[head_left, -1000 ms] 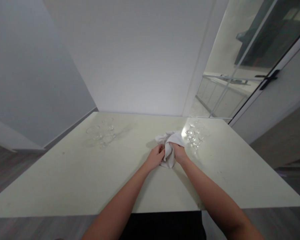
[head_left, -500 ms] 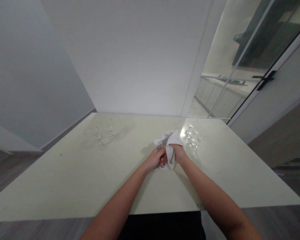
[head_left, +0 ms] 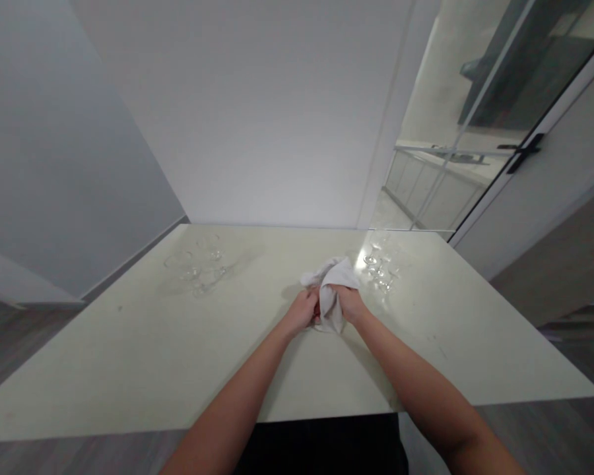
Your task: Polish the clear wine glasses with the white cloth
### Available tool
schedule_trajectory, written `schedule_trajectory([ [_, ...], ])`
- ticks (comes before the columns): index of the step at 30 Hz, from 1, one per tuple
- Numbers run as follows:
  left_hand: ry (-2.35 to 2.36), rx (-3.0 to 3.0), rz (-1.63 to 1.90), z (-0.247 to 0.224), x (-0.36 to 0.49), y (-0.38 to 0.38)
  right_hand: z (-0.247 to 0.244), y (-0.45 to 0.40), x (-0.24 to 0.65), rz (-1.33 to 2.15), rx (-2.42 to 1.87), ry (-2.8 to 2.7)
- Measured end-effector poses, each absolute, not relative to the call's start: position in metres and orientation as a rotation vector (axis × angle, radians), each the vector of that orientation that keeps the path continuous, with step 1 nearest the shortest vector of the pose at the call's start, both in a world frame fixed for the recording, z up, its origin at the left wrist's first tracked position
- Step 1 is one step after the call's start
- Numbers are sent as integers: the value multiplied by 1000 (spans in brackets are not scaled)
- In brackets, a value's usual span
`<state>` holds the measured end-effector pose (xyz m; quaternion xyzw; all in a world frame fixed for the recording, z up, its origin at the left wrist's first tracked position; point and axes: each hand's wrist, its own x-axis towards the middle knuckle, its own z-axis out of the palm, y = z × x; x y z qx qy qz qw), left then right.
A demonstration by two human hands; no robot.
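Observation:
A white cloth (head_left: pixel 332 313) is bunched up between my hands over the middle of the pale table. My right hand (head_left: pixel 349 302) grips it from the right, its fingers partly covered by the folds. On the cloth's left side, my left hand (head_left: pixel 304 309) is closed with its fingers curled inward. Whatever the left fingers hold is too small and hidden to make out. Clear glasses (head_left: pixel 380 267) stand close together just beyond the cloth on the right. More clear glasses (head_left: pixel 198 267) are grouped at the back left.
The pale table (head_left: pixel 153 356) reaches back to a white wall (head_left: pixel 257 132). At the right is a glass-paned door with a black handle (head_left: pixel 526 153). The table's near edge lies against my dark clothing.
My left hand and the cloth have shifted slightly to the left, and my left fingers are now more hidden behind the hand. Both glass groups stay in place.

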<state>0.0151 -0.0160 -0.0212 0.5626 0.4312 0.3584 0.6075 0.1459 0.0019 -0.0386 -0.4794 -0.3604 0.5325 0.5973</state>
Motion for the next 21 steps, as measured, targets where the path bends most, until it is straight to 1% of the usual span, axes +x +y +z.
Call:
schedule_trajectory([
  [3,805,1022,624,-18,12,-19,-35,0,150,1335,-1083,-804],
  [6,758,994,561,-15,7,-19,-33,0,153,1402,-1051,-838],
  [8,866,1144,629,-15,5,-17,-35,2,152,1365,-1068,-885],
  [12,1129,1636,912,-19,6,-13,-46,9,149,1153,-1163,-967],
  [13,1150,1685,935,-19,6,-13,-48,10,148,1128,-1174,-967],
  [15,1133,1604,868,-19,6,-14,-48,10,146,1140,-1171,-932],
  [18,941,1293,637,-15,2,-17,-40,6,146,1280,-1100,-825],
  [21,773,1174,527,-9,-4,-21,-26,1,151,1569,-972,-758],
])
